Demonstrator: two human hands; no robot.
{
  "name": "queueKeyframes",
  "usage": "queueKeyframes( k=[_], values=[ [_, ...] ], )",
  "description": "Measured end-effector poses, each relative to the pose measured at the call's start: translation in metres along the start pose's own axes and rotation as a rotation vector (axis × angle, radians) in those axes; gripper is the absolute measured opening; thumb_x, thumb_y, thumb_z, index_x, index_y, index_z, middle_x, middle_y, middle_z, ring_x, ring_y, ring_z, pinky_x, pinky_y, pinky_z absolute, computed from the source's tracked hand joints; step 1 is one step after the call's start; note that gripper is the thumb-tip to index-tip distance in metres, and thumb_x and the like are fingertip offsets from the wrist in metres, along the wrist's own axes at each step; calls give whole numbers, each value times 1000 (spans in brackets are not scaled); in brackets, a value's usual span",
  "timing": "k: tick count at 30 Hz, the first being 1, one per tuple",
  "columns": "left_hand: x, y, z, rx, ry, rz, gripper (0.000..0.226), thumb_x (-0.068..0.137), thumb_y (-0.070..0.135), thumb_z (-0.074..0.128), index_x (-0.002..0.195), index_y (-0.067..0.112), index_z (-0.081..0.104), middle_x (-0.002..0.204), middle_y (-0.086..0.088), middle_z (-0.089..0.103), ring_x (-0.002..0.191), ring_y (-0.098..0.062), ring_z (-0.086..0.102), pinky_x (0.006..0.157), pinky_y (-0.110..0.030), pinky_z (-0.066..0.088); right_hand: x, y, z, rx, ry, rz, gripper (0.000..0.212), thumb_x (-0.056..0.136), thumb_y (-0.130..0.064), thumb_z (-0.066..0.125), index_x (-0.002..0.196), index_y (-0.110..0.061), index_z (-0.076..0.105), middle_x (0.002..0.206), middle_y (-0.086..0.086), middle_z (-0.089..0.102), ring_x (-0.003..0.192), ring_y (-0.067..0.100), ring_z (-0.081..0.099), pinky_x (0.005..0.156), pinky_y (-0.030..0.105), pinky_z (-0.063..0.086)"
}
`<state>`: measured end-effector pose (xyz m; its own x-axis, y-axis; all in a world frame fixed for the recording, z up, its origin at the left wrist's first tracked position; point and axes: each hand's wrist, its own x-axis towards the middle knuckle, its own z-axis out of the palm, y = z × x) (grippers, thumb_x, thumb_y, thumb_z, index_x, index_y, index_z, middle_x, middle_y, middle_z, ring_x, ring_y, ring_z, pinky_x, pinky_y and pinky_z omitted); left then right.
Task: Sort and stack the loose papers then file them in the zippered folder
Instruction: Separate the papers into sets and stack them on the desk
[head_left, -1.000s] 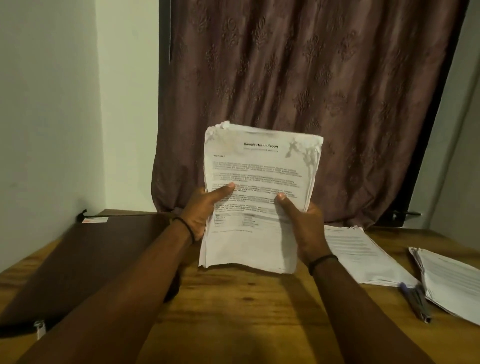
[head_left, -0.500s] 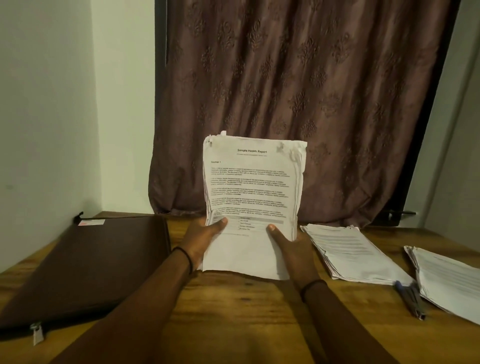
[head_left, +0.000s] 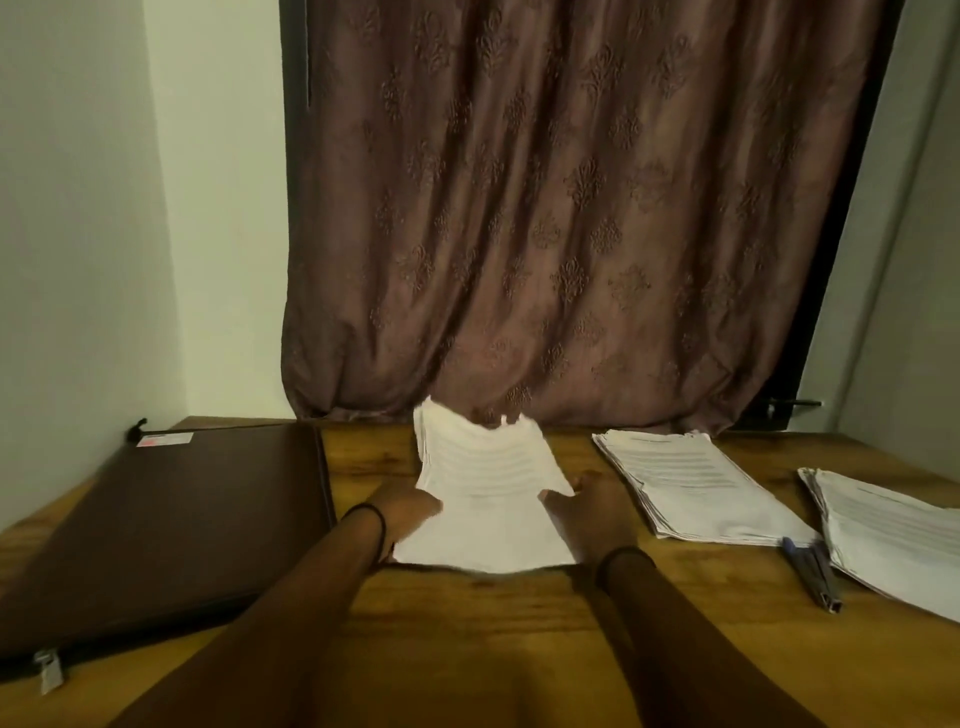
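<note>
Head view: my left hand (head_left: 410, 506) and right hand (head_left: 587, 501) pinched the paper stack (head_left: 488, 483) at its edges. Upright a moment earlier, it lay nearly flat on the table (head_left: 467, 623) beside the closed zippered folder (head_left: 171, 519), unfiled.

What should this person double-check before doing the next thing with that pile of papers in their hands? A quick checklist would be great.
1. Grip: left hand and right hand both hold the held stack by its near sides: ok.
2. Held stack lying flat on the table: cannot tell, it is blurred.
3. Its edges squared: not ok, the far corners look ragged.
4. Zippered folder open for filing: not ok, it lies closed.
5. Second stack and far-right stack apart from the held stack: ok.
</note>
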<state>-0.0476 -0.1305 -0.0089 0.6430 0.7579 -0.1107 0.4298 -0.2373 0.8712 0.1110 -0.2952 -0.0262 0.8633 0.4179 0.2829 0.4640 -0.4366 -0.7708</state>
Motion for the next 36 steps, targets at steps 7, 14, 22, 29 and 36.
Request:
queueKeyframes(
  k=[7, 14, 22, 29, 36],
  values=[
    [17, 7, -9, 608, -104, 31, 51, 89, 47, 61, 133, 23, 50, 117, -2, 63, 97, -21, 66, 74, -25, 54, 5, 15, -13, -378, 95, -70, 27, 87, -29, 59, 63, -16, 54, 73, 3, 65, 71, 22, 62, 64, 27, 48],
    [19, 51, 49, 824, 389, 371, 46, 90, 54, 51, 113, 16, 61, 117, -8, 65, 105, -27, 60, 85, -36, 49, 28, 45, -32, -678, 312, -117, 37, 87, -31, 56, 119, -14, 60, 116, 10, 64, 103, 29, 58, 88, 40, 51],
    [43, 35, 106, 924, 74, 306, 69, 90, 67, 38, 142, 22, 36, 146, -11, 38, 130, -32, 40, 105, -48, 33, 62, 62, -43, -656, 134, 146, 36, 94, -27, 47, 125, -10, 52, 117, 11, 66, 105, 29, 63, 88, 39, 48],
    [51, 34, 105, 922, 129, 315, 67, 91, 67, 36, 141, 23, 38, 145, -8, 39, 130, -30, 40, 105, -48, 32, 68, 58, -42, -724, 76, 130, 29, 96, -29, 50, 118, -15, 63, 113, 6, 67, 102, 25, 63, 79, 34, 49],
    [48, 32, 108, 918, 184, 340, 64, 92, 65, 37, 137, 19, 42, 140, -9, 46, 127, -30, 44, 103, -47, 36, 57, 52, -45, -775, 47, 226, 35, 94, -33, 52, 125, -16, 58, 124, 8, 62, 113, 30, 58, 99, 49, 46]
  ],
)
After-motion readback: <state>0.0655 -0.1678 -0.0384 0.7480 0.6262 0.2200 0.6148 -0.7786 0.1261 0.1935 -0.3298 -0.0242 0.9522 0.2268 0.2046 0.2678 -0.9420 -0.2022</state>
